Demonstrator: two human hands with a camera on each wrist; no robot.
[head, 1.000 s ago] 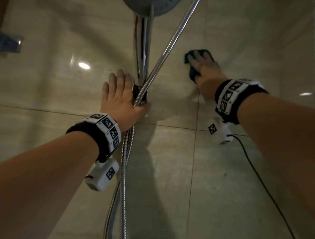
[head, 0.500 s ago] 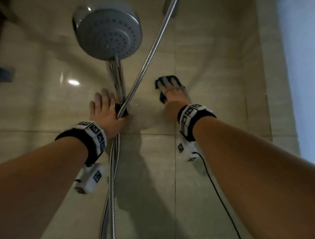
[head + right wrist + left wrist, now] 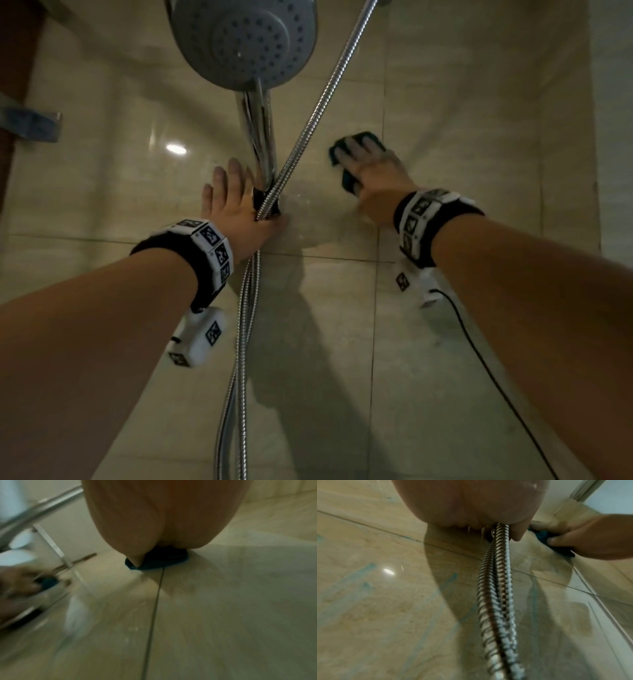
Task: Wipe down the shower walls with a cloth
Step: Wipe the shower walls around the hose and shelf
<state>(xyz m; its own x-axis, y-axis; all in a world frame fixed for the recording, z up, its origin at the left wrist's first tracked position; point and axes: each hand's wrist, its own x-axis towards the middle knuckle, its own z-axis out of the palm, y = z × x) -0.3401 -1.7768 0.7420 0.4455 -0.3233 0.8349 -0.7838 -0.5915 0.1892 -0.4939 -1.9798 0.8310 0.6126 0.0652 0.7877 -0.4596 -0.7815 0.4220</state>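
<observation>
- Step in hand: wiping the tiled shower wall, just right of the shower rail.
- Right hand lies flat, fingers straight, pressing the dark teal cloth against the tile; its wrist view is blurred, so thumb contact is unclear.
- Left hand, fingers extended against the wall, seems to hold the metal hose aside with the thumb.
- Next: probably slide the cloth onward with steady pressure.

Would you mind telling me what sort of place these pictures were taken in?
Most likely a bathroom shower stall. A round shower head hangs overhead, a ribbed metal hose runs down glossy beige wall tiles, and the right hand presses a dark cloth against them.
</observation>
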